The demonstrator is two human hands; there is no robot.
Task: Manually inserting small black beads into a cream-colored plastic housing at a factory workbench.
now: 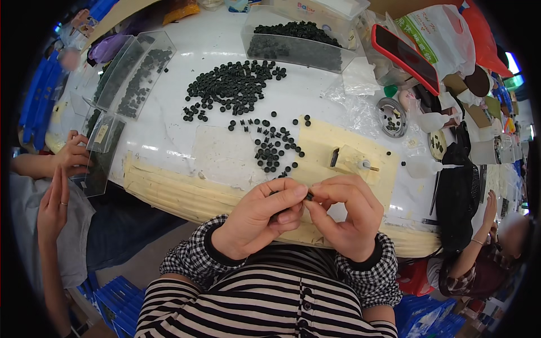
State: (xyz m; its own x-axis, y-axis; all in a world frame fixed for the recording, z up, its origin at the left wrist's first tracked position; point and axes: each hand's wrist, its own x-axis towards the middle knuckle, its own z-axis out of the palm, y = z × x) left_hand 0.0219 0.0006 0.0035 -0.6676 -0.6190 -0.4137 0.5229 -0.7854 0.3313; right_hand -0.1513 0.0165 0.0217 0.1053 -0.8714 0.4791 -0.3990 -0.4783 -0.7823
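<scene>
My left hand (262,217) and my right hand (349,214) meet over the table's front edge. Between their fingertips they pinch a small black round part (309,196), mostly covered by the fingers. More black shows under my left thumb and in the curl of that hand, too hidden to tell apart. Just beyond my hands lies a loose scatter of black spool-like parts (270,152), with a dense heap of the same parts (228,84) behind. A small block with a metal pin (366,164) stands on a yellowish board (315,138), right of the scatter.
A clear bin (296,53) of black parts stands at the back. More clear trays (143,73) stand left, near a co-worker's hands (67,163). At right are a red-edged phone (406,56), a round metal dish (391,117), squeeze bottles (425,167) and black cloth (456,197).
</scene>
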